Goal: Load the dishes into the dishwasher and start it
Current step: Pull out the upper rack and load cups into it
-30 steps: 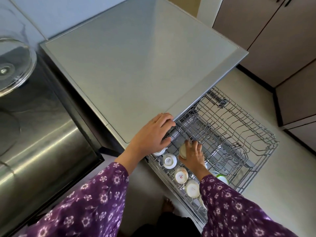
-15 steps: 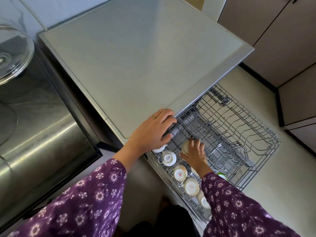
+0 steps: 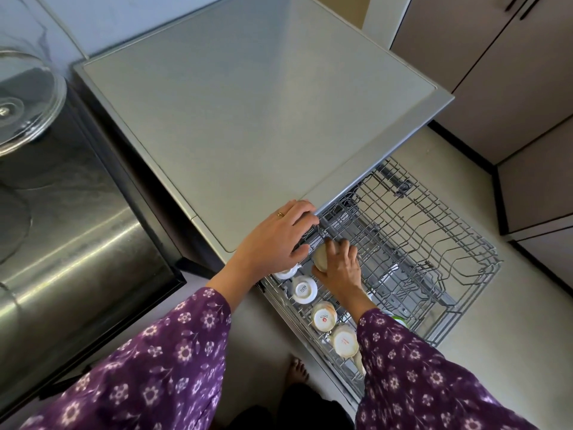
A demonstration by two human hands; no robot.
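Observation:
The grey wire rack (image 3: 440, 243) of the dishwasher is pulled out below the grey dishwasher top (image 3: 248, 119). Several upturned white and cream cups (image 3: 304, 289) stand in a row along the rack's near left side. My right hand (image 3: 341, 268) grips a cream cup (image 3: 321, 258) low in the rack, at the inner end of that row. My left hand (image 3: 279, 237) rests on the front corner of the dishwasher top, its fingers curled over the edge above the rack.
A dark steel counter (image 3: 77, 228) with a glass lid (image 3: 24, 97) lies to the left. Brown cabinets (image 3: 496, 72) stand at the right across the pale floor (image 3: 511, 336). A bare foot (image 3: 297, 370) shows below the rack. Most of the rack's right side holds only wire prongs.
My right hand has carried the cream cup slightly further in towards the dishwasher. My left hand has stayed on the corner of the top. The view has shifted a little.

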